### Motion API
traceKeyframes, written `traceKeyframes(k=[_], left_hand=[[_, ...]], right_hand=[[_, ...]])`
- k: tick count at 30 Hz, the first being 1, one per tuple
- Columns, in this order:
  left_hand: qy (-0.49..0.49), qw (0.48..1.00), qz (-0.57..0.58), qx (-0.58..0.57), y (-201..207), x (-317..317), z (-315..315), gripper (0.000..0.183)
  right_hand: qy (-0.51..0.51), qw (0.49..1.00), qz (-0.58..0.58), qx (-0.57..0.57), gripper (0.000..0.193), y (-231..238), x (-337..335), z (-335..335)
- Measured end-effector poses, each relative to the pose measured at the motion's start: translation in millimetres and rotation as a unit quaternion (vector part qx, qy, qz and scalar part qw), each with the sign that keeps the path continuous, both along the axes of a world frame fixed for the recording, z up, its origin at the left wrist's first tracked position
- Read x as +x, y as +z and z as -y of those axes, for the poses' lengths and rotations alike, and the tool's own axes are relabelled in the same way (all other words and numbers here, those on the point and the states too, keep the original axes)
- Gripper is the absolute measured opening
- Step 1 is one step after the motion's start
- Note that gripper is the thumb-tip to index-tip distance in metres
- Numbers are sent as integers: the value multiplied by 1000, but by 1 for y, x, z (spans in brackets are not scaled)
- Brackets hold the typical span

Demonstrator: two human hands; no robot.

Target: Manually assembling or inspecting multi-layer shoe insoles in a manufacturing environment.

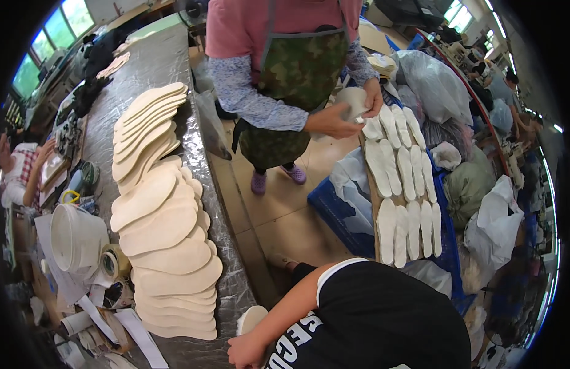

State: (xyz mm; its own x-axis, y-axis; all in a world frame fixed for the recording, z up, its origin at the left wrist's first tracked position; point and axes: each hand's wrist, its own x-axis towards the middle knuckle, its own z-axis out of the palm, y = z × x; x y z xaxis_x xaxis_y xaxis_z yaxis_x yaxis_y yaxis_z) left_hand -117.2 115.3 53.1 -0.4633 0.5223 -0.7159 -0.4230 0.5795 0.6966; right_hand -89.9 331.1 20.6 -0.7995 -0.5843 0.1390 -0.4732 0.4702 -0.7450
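Observation:
At the bottom edge, my right hand (245,352) reaches across the front of my black shirt with its fingers curled. The rounded end of a cream insole (255,317) with a white fluffy edge sticks out beside my wrist. The rest of that insole is hidden behind my hand and forearm, and my hand appears closed on it. My left hand is out of the picture. Left of my right hand, a long overlapping row of cream insoles (168,240) lies on the grey plastic-covered table (235,289).
Opposite stands a co-worker (306,67) in a camouflage apron, handling a pale piece. White insoles (411,172) lie in rows on a board over a blue crate (334,206). Bulging plastic bags (435,86) crowd the right; a white bucket (77,237) and tape rolls (114,261) stand left.

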Motion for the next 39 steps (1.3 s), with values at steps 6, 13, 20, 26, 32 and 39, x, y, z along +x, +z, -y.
traceKeyframes(k=[6, 13, 20, 26, 32, 39], left_hand=[[58, 995, -44, -61, 27, 35, 11, 19], [112, 974, -190, -46, 26, 31, -22, 12], [244, 959, -142, -4, 26, 41, 8, 4], [231, 960, -160, -12, 22, 47, 15, 3], [178, 953, -238, -61, 28, 39, 18, 4], [166, 953, -237, -88, 40, 35, 38, 16]], right_hand=[[93, 993, 65, -34, 24, -2, -3, 25], [25, 996, 54, -64, 18, 16, -7, -7], [70, 993, 43, -80, 17, 26, -22, 18], [72, 996, 42, -32, 14, 29, -21, 31], [23, 998, 58, -10, 15, 27, -20, 43], [72, 994, -8, 83, 10, 25, -18, 53]])
